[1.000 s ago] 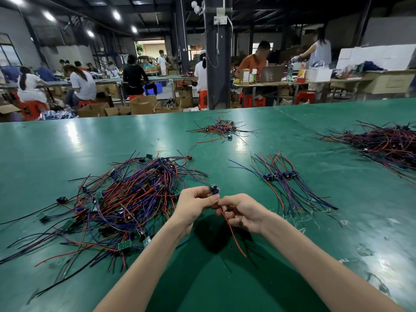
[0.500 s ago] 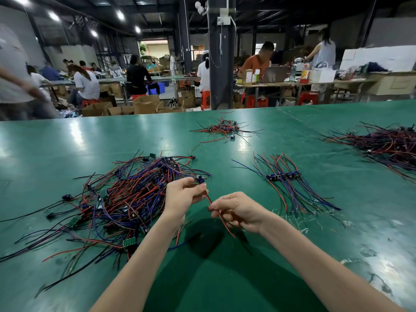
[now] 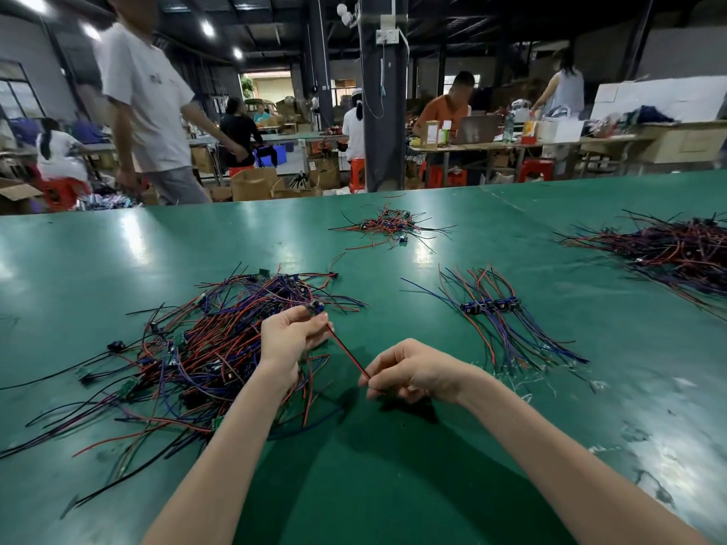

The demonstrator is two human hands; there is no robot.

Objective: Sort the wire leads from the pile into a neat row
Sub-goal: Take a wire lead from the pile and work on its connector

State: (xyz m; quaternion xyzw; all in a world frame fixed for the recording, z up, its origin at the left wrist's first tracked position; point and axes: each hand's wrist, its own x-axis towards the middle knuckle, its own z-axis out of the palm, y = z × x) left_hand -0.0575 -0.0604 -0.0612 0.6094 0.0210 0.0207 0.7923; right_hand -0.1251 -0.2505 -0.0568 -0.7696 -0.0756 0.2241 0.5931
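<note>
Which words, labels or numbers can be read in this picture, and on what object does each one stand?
No text is readable.
White T-shirt: small chest print, too blurred.
Brown carton: white label, too small.
Row of wire leads: no markings visible.

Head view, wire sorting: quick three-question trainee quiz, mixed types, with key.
1. True or false: the left hand and the right hand hold the same wire lead.
2. Where does the neat row lie relative to the big pile? A) to its left B) to its right C) on top of it
3. Fill in: the table surface is coloured ____.
Key: 1 true; 2 B; 3 green.
</note>
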